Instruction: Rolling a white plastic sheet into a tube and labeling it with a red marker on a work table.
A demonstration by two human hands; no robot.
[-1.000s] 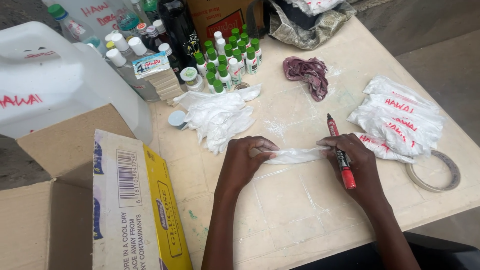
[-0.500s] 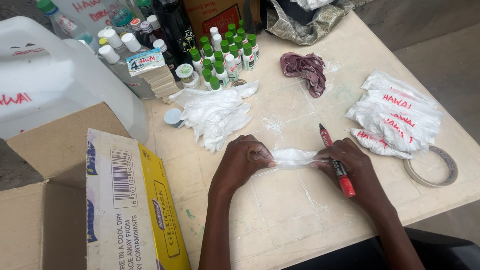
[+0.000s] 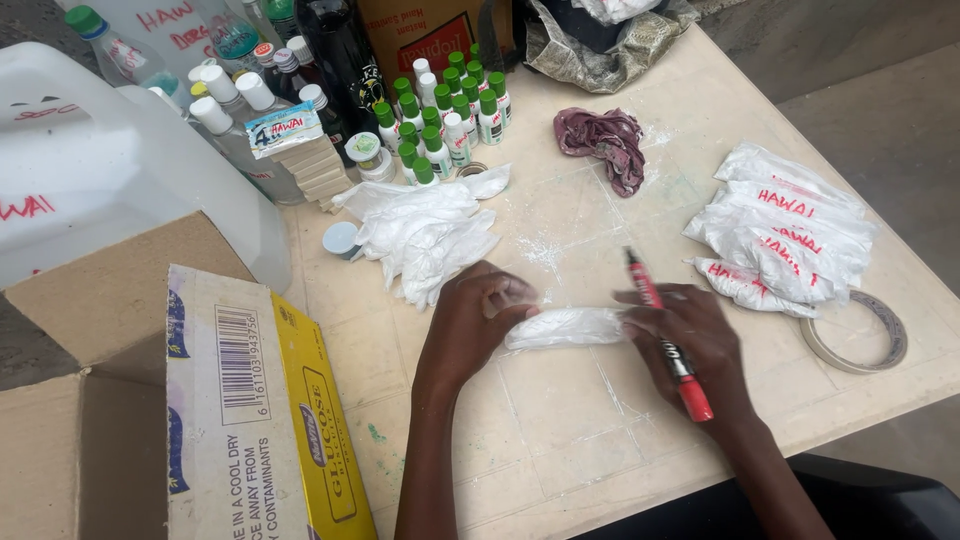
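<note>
- Down at lower centre of the frame, a small white plastic sachet (image 3: 566, 327) lies flat on the cream table (image 3: 560, 440), stretched between both hands.
- Left hand (image 3: 478, 322) pins the sachet's left end, fingers curled down on it.
- Right hand (image 3: 690, 335) presses the right end while also gripping a red marker (image 3: 668, 335), tip pointing to the upper part of the frame, not on the plastic.
- Looks like the smoothing-out step before marking, going by the pile of lettered sachets (image 3: 785, 230) at right.
- Next move probably calls for tipping the marker nib down onto the flattened bag while the left hand keeps it taut.
- Unmarked white bags (image 3: 425, 230) sit just above the left hand.
</note>
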